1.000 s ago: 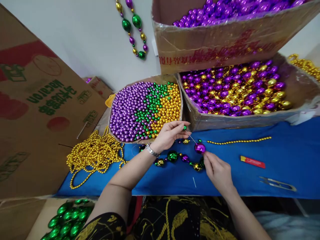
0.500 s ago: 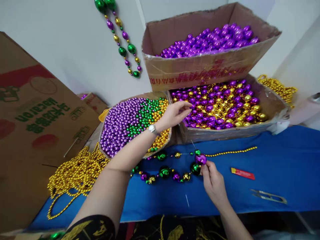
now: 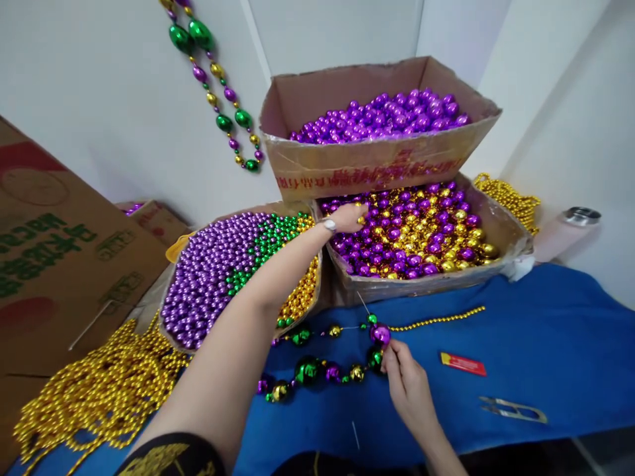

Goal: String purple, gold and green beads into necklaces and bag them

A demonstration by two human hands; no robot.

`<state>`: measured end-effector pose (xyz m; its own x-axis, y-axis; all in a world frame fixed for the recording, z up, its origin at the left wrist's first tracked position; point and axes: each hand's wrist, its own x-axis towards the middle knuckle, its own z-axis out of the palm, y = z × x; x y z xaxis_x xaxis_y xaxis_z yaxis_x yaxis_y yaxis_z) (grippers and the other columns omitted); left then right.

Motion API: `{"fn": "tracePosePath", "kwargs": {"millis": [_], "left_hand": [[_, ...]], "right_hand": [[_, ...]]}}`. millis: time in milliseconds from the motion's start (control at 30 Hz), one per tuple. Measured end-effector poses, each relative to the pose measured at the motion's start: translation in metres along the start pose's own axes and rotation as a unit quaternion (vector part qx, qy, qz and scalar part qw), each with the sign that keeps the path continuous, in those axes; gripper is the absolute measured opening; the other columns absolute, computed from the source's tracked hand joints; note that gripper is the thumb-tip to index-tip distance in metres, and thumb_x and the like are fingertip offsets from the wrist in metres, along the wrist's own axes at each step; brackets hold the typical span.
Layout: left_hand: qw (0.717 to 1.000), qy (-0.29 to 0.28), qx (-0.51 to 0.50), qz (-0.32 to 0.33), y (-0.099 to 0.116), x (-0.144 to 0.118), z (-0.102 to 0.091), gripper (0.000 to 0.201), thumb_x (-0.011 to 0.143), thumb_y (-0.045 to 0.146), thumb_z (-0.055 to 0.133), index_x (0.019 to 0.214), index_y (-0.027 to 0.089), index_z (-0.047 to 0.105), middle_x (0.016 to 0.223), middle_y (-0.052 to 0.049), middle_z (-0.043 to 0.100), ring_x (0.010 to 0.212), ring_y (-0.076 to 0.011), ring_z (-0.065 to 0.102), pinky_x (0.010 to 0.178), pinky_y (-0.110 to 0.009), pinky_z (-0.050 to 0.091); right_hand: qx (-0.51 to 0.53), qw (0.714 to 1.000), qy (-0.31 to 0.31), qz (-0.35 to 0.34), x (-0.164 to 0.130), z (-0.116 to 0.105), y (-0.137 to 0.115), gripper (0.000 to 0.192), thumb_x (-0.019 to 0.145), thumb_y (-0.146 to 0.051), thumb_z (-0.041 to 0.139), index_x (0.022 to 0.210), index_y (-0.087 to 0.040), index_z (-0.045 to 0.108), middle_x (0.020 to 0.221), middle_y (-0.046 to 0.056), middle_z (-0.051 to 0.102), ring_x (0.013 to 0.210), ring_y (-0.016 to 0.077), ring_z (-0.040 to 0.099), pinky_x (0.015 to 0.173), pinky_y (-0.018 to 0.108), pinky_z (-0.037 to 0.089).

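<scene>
My left hand (image 3: pixel 348 218) reaches into the lower cardboard box (image 3: pixel 397 283), among shiny purple and gold beads (image 3: pixel 411 231). Gold beads show at its fingers; the fingertips are partly hidden, so I cannot tell whether it grips one. My right hand (image 3: pixel 407 377) is closed near the front of the blue cloth, pinching a strand by its large purple bead (image 3: pixel 380 333). Above that bead sit a small green bead (image 3: pixel 372 318) and a thin needle-like tip (image 3: pixel 364 303). The strand's green, purple and gold beads (image 3: pixel 308 371) lie in a loop to the left.
An upper box (image 3: pixel 381 158) holds purple beads. Left stands a container of small purple, green and gold beads (image 3: pixel 213 277), beside gold bead strands (image 3: pixel 109 383). A red lighter (image 3: pixel 464 363) and thread snips (image 3: pixel 513 410) lie right on the blue cloth (image 3: pixel 426 423). A finished-looking necklace (image 3: pixel 243 119) hangs behind.
My left hand has gone from hovering over the box's left edge down into the beads. My right hand still pinches the strand. The view has shifted, moving the scene left and down.
</scene>
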<state>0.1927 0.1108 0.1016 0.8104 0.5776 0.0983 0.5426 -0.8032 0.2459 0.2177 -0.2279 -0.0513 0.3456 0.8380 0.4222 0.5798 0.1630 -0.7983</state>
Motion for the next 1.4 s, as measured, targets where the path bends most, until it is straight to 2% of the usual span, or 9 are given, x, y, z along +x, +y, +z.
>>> {"fn": "tracePosePath", "kwargs": {"millis": [67, 100, 233, 400, 533, 700, 1000, 1267, 1400], "left_hand": [[0.986, 0.064, -0.155, 0.02, 0.006, -0.036, -0.005, 0.031, 0.079, 0.021, 0.066, 0.108, 0.016, 0.06, 0.096, -0.01, 0.068, 0.086, -0.0197, 0.065, 0.08, -0.032, 0.049], [0.957, 0.096, -0.272, 0.022, 0.01, -0.059, -0.007, 0.03, 0.082, 0.026, 0.065, 0.109, 0.016, 0.057, 0.096, -0.009, 0.067, 0.08, -0.0166, 0.065, 0.076, -0.03, 0.05], [0.782, 0.103, -0.613, -0.05, 0.033, -0.152, 0.003, 0.035, 0.086, 0.04, 0.064, 0.114, 0.021, 0.054, 0.097, -0.005, 0.067, 0.075, -0.0128, 0.067, 0.069, -0.027, 0.054], [0.589, 0.135, -0.775, -0.185, 0.054, -0.218, 0.035, 0.032, 0.092, 0.045, 0.057, 0.106, 0.018, 0.061, 0.096, -0.007, 0.071, 0.086, -0.0146, 0.07, 0.081, -0.028, 0.057], [0.497, 0.183, -0.815, -0.234, 0.058, -0.234, 0.05, 0.026, 0.09, 0.039, 0.062, 0.094, 0.013, 0.065, 0.095, -0.008, 0.074, 0.086, -0.0153, 0.071, 0.088, -0.03, 0.056], [0.471, 0.204, -0.828, -0.224, 0.059, -0.246, 0.055, 0.027, 0.086, 0.037, 0.068, 0.089, 0.01, 0.065, 0.091, -0.01, 0.074, 0.084, -0.017, 0.072, 0.087, -0.032, 0.055], [0.49, 0.217, -0.822, -0.193, 0.062, -0.256, 0.057, 0.029, 0.08, 0.036, 0.074, 0.092, 0.013, 0.062, 0.09, -0.009, 0.074, 0.083, -0.019, 0.073, 0.081, -0.03, 0.057], [0.469, 0.222, -0.829, -0.209, 0.061, -0.26, 0.059, 0.034, 0.081, 0.043, 0.072, 0.089, 0.011, 0.062, 0.088, -0.009, 0.073, 0.085, -0.0189, 0.073, 0.084, -0.031, 0.057], [0.492, 0.227, -0.818, -0.194, 0.066, -0.263, 0.062, 0.034, 0.076, 0.038, 0.078, 0.091, 0.014, 0.06, 0.089, -0.006, 0.072, 0.084, -0.0184, 0.073, 0.082, -0.032, 0.056]], "right_hand": [[-0.003, 1.0, 0.004, -0.016, -0.001, 0.0, -0.002, 0.018, 0.098, -0.025, 0.041, 0.098, -0.02, 0.058, 0.068, -0.001, 0.066, 0.057, 0.012, 0.065, 0.055, 0.019, 0.052], [-0.008, 1.0, 0.009, -0.024, -0.002, 0.0, -0.003, 0.018, 0.098, -0.025, 0.042, 0.098, -0.02, 0.059, 0.069, 0.0, 0.067, 0.057, 0.0123, 0.066, 0.056, 0.019, 0.052], [-0.049, 0.997, 0.037, -0.055, -0.003, 0.003, -0.01, 0.016, 0.097, -0.027, 0.047, 0.1, -0.02, 0.062, 0.075, 0.002, 0.072, 0.058, 0.0136, 0.068, 0.055, 0.02, 0.052], [-0.104, 0.985, 0.045, -0.127, -0.004, 0.011, -0.021, 0.013, 0.095, -0.022, 0.05, 0.099, -0.018, 0.062, 0.081, 0.004, 0.074, 0.061, 0.0135, 0.069, 0.062, 0.021, 0.053], [-0.136, 0.978, 0.031, -0.157, -0.008, 0.018, -0.024, 0.013, 0.095, -0.02, 0.051, 0.1, -0.016, 0.062, 0.084, 0.006, 0.074, 0.065, 0.0137, 0.07, 0.067, 0.021, 0.054], [-0.154, 0.973, 0.033, -0.167, -0.011, 0.019, -0.026, 0.013, 0.095, -0.02, 0.052, 0.1, -0.016, 0.062, 0.083, 0.005, 0.074, 0.066, 0.0133, 0.07, 0.066, 0.021, 0.053], [-0.206, 0.954, 0.06, -0.21, -0.013, 0.021, -0.025, 0.013, 0.092, -0.016, 0.057, 0.102, -0.015, 0.064, 0.087, 0.007, 0.075, 0.071, 0.0157, 0.071, 0.071, 0.024, 0.055], [-0.221, 0.947, 0.055, -0.226, -0.012, 0.022, -0.025, 0.014, 0.092, -0.015, 0.056, 0.104, -0.014, 0.064, 0.087, 0.007, 0.075, 0.071, 0.0162, 0.071, 0.07, 0.025, 0.054], [-0.221, 0.952, 0.052, -0.206, -0.012, 0.025, -0.028, 0.014, 0.094, -0.018, 0.054, 0.104, -0.014, 0.063, 0.087, 0.008, 0.074, 0.071, 0.0161, 0.071, 0.069, 0.025, 0.053]]}}
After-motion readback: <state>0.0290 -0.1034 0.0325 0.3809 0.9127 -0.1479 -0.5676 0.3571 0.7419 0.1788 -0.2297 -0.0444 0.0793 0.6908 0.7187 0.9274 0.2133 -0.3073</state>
